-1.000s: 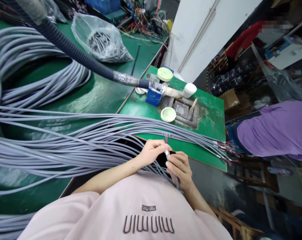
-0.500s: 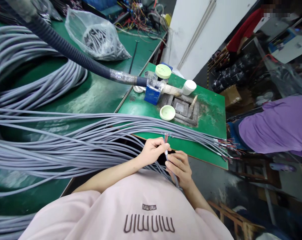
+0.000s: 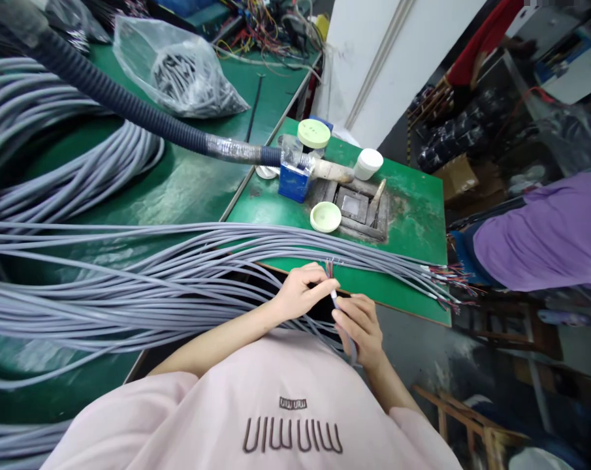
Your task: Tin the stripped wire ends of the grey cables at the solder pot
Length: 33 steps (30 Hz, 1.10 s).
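Observation:
A grey cable (image 3: 352, 349) stands up in front of my chest, its fanned-out thin wires (image 3: 329, 266) pointing away from me. My left hand (image 3: 302, 290) pinches the cable near the base of those wires. Just below, my right hand (image 3: 361, 326) has its fingers wrapped round the grey jacket. A white band (image 3: 333, 294) shows on the cable between the two hands. Beyond them, a bundle of grey cables (image 3: 275, 238) runs across the green table, ending at the right in stripped coloured wires (image 3: 454, 281).
A black corrugated hose (image 3: 143, 121) reaches over the table to a blue box (image 3: 294, 183). Nearby are a soldering pot (image 3: 356, 205), a pale green lid (image 3: 325, 217) and a white jar (image 3: 368, 163). Coiled cable (image 3: 79, 170) lies left. A person in purple (image 3: 544, 235) is at the right.
Both hands and the held cable have shifted slightly to the right. The view has tilted a little. Both hands keep hold of the cable.

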Available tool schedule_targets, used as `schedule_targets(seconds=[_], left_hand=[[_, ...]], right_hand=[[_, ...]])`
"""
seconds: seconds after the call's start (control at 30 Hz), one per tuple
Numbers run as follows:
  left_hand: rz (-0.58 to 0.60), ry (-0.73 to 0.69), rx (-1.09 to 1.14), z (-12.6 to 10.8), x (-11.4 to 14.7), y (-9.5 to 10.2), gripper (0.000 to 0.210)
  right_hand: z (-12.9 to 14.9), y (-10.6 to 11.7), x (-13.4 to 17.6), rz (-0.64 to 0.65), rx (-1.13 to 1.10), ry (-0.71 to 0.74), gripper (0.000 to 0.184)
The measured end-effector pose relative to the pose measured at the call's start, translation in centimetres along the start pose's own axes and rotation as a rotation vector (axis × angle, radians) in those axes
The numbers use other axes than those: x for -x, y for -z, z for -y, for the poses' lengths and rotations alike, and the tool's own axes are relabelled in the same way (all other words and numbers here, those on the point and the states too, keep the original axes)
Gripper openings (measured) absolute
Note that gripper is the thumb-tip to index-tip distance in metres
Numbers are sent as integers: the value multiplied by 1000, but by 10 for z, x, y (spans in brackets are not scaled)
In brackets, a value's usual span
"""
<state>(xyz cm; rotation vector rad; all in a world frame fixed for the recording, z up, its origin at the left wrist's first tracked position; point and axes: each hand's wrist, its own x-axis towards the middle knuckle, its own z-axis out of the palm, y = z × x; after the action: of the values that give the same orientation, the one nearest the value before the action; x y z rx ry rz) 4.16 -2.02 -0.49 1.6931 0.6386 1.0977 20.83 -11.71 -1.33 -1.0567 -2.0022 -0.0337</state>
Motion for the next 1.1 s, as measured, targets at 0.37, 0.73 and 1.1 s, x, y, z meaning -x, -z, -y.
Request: schedule_targets(seconds=[0.37, 0.73, 1.1], left_hand=[[157, -3, -791, 35, -14, 23, 24], [369, -44, -1084, 33, -34, -19, 18], [453, 78, -343, 18, -48, 0, 24]], right_hand=[[-1, 90, 124, 191, 757, -633, 32], [7, -3, 62, 130, -586, -1230, 23], [-50, 19, 0, -699, -1278, -1268, 22]])
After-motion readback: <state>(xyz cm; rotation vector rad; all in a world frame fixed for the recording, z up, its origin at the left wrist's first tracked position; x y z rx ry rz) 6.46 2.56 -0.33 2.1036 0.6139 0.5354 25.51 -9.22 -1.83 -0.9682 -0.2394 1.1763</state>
